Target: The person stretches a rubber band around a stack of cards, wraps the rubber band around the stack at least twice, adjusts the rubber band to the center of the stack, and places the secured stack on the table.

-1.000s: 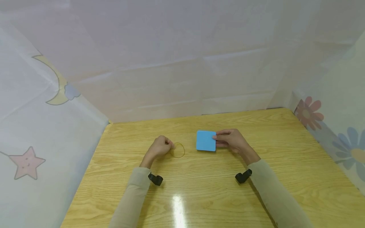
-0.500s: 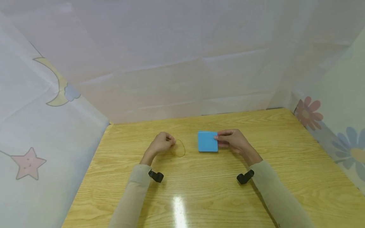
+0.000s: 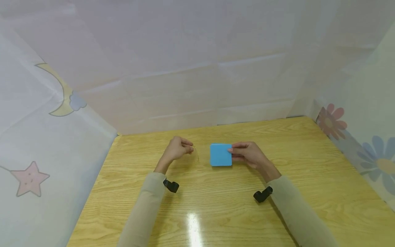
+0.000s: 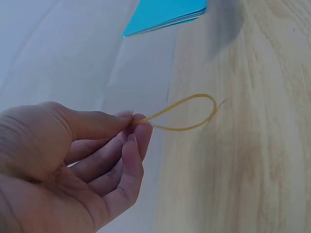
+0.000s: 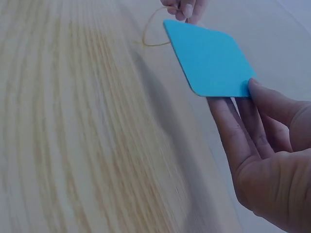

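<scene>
My left hand (image 3: 178, 149) pinches a thin yellow rubber band (image 4: 214, 109) between thumb and fingertips. The band sticks out from the fingers as a narrow loop in the left wrist view. In my right hand (image 3: 249, 154) is a small stack of blue square cards (image 3: 220, 155) with rounded corners, held by its right edge. The thumb lies on the top card and the other fingers support the stack from below, as the right wrist view shows. Several layers show along the stack's edge (image 4: 167, 23) in the left wrist view. A short gap separates the rubber band from the cards.
Both hands are above a wood-grain table (image 3: 216, 199). A pale sheet backdrop (image 3: 185, 85) rises along the table's far edge, and printed side sheets stand at left and right. Each wrist wears a small black camera (image 3: 171, 185).
My left hand has lifted the rubber band up and slightly right, toward the cards. The band now looks narrower. My right hand keeps its grip on the stack and has shifted only slightly.
</scene>
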`<state>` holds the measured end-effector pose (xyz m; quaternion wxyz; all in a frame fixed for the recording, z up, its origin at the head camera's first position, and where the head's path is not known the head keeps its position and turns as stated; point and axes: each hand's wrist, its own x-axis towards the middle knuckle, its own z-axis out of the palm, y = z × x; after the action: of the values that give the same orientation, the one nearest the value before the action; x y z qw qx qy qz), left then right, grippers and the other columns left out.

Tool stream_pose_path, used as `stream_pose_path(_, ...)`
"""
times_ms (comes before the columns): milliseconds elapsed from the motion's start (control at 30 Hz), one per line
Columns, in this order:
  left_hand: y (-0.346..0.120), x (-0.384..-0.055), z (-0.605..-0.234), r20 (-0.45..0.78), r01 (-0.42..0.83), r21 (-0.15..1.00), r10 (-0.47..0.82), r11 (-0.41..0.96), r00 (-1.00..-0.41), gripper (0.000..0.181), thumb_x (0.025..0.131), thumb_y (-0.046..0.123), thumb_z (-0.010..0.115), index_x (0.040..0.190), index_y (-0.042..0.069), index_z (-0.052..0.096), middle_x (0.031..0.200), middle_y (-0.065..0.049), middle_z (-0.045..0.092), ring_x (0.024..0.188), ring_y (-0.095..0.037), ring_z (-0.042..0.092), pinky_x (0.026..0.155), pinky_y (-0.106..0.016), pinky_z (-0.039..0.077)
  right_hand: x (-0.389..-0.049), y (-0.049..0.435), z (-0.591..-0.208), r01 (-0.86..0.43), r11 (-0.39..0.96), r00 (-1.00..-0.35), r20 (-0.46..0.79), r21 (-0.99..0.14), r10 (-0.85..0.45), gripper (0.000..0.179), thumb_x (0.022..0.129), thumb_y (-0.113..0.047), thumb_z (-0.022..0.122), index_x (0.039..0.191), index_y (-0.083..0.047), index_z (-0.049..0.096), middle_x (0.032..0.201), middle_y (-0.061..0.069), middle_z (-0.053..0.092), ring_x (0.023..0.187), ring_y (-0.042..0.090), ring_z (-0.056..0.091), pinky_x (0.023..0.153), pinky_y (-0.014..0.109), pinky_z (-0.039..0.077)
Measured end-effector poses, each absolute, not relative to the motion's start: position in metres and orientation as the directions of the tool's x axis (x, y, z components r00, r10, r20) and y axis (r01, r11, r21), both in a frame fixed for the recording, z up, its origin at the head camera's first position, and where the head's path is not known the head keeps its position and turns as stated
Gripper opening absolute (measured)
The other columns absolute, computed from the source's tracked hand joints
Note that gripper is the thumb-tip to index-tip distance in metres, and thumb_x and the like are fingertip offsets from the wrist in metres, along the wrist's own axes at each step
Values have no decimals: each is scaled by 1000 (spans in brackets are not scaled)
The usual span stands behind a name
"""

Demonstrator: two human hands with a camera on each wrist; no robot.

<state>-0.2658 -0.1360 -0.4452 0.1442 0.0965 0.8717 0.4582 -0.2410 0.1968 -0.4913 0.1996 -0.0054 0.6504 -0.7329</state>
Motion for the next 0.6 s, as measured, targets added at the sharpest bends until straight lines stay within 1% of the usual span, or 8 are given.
stream_pose_path(200, -133, -270, -433, -140, 70, 778, 281, 625, -949, 21, 101, 14, 72, 115, 0, 79, 105, -15, 81, 101, -36, 78, 87, -43, 64, -236, 185, -493, 298, -91, -922, -261, -950, -287, 17, 101, -8, 71, 116, 0, 71, 96, -1, 78, 87, 15, 79, 87, 37, 66)
stream_pose_path(300, -131, -271, -430, -123, 75, 766, 261, 638, -957, 20, 102, 15, 71, 113, 2, 80, 105, -13, 81, 100, -34, 78, 85, -41, 64, -233, 178, -494, 300, -101, -925, -263, -949, -276, 17, 101, -7, 70, 116, 1, 69, 97, -1, 78, 86, 15, 80, 85, 36, 66)
stream_pose_path(433, -126, -271, -427, -107, 77, 770, 247, 634, -963, 20, 103, 15, 69, 111, 1, 80, 103, -13, 81, 98, -33, 79, 83, -38, 65, -231, 172, -494, 303, -108, -927, -266, -947, -265, 20, 101, -5, 69, 119, 4, 68, 96, 0, 78, 86, 16, 80, 85, 37, 66)
stream_pose_path(500, -123, -271, -426, -102, 75, 777, 242, 625, -965, 19, 103, 15, 69, 110, 1, 80, 101, -14, 81, 97, -33, 79, 83, -37, 65, -230, 170, -494, 307, -103, -925, -272, -946, -264, 24, 101, -4, 69, 122, 6, 67, 97, 0, 79, 87, 17, 80, 87, 38, 66)
stream_pose_path(600, -120, -270, -425, -97, 71, 795, 242, 602, -965, 18, 103, 13, 69, 108, 0, 80, 100, -15, 81, 98, -35, 78, 87, -41, 65, -229, 168, -494, 318, -106, -924, -283, -942, -259, 28, 101, -3, 69, 126, 8, 66, 97, 0, 79, 87, 17, 80, 88, 40, 65)
